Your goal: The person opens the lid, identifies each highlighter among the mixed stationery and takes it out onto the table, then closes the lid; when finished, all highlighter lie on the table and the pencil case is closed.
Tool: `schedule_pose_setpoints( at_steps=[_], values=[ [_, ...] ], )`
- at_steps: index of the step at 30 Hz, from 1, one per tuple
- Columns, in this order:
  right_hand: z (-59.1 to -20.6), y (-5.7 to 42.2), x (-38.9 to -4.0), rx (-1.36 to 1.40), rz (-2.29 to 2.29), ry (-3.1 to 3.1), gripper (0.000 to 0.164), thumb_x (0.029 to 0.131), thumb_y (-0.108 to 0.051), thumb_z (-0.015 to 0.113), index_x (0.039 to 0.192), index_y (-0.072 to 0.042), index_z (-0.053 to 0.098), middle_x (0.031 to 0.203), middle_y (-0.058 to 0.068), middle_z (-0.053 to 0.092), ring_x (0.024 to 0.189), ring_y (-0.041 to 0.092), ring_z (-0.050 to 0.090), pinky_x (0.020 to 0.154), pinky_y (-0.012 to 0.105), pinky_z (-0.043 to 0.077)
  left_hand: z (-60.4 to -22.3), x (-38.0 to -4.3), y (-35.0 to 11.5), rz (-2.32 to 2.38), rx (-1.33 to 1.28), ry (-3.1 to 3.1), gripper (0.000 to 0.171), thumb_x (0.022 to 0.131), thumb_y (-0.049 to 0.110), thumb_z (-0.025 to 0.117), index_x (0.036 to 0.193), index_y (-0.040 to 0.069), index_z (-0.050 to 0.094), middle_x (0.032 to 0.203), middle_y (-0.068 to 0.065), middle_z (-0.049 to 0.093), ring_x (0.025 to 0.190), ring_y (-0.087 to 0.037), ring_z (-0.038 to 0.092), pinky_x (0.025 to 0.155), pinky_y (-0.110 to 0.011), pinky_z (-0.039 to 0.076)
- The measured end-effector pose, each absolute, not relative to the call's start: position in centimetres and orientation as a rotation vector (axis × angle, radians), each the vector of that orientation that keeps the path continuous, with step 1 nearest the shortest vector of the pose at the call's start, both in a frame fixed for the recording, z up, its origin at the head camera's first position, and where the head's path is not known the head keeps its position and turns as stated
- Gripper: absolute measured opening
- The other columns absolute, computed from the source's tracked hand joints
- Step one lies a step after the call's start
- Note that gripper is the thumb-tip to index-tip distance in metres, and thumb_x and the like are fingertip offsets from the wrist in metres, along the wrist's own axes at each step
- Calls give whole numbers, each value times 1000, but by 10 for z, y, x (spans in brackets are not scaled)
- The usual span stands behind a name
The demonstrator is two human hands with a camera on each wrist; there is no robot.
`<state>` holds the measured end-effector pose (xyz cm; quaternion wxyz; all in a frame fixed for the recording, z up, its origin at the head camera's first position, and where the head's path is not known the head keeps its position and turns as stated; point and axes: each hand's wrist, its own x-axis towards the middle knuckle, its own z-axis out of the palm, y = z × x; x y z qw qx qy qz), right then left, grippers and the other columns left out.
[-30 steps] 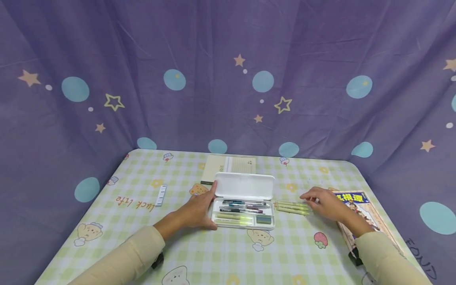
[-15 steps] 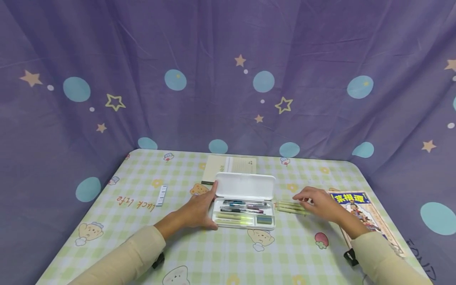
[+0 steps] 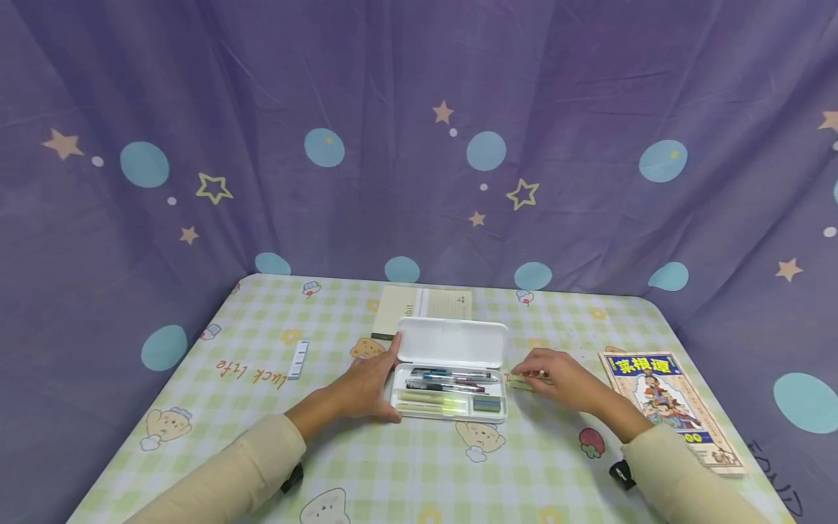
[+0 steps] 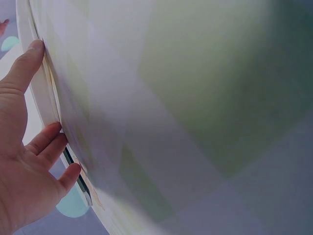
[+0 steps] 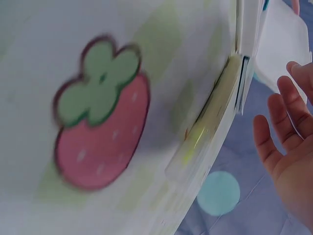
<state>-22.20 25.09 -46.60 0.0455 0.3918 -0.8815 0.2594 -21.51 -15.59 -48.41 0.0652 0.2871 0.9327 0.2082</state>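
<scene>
A white pencil case (image 3: 452, 343) lies with its lid raised, holding several pens (image 3: 448, 386) and a small blue-green block (image 3: 487, 404). My left hand (image 3: 366, 386) spans its left end, thumb at the front corner and index finger up by the lid; in the left wrist view the left hand (image 4: 29, 156) has its fingertips along the edge. To the right of the case lie several pale yellow-green pens (image 3: 520, 383), partly hidden below my right hand (image 3: 556, 377). In the right wrist view the right hand (image 5: 293, 142) has loosely bent fingers, apart from the pale pens (image 5: 208, 120) on the cloth.
Behind the case lies a cream notebook (image 3: 393, 306). A small white-and-blue strip (image 3: 297, 360) is to the left. An illustrated book (image 3: 668, 407) sits at the right, near my right forearm. A checked cloth (image 3: 393, 473) covers the table, with a purple curtain (image 3: 419, 240) behind.
My right hand has moved left, from the pens' right end to over them, close to the case, uncovering more of the book. The left hand stays at the case.
</scene>
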Motion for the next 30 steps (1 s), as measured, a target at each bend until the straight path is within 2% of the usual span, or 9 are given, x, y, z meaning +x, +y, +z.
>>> schedule_pose_setpoints(
  at_steps=[8, 19, 30],
  values=[
    [-469, 226, -222, 1276, 799, -2689, 23, 93, -1, 69, 112, -11, 78, 98, -2, 74, 88, 5, 64, 77, 29, 53, -487, -216, -155, 603, 856, 2825, 150, 63, 53, 94, 163, 3, -6, 132, -5, 63, 132, -26, 56, 99, -52, 43],
    [-466, 204, -216, 1372, 807, -2674, 24, 94, -2, 68, 113, -12, 78, 101, 0, 74, 90, 8, 64, 79, 29, 52, -486, -217, -154, 602, 832, 2819, 150, 63, 53, 94, 163, 5, -6, 136, -6, 62, 135, -26, 54, 100, -53, 42],
    [-466, 180, -217, 1449, 765, -2689, 24, 95, -7, 67, 115, -14, 78, 103, -5, 73, 94, 8, 64, 85, 30, 53, -484, -215, -154, 630, 822, 2809, 150, 62, 52, 94, 163, 5, -6, 147, -13, 56, 140, -31, 51, 104, -57, 41]
  ],
)
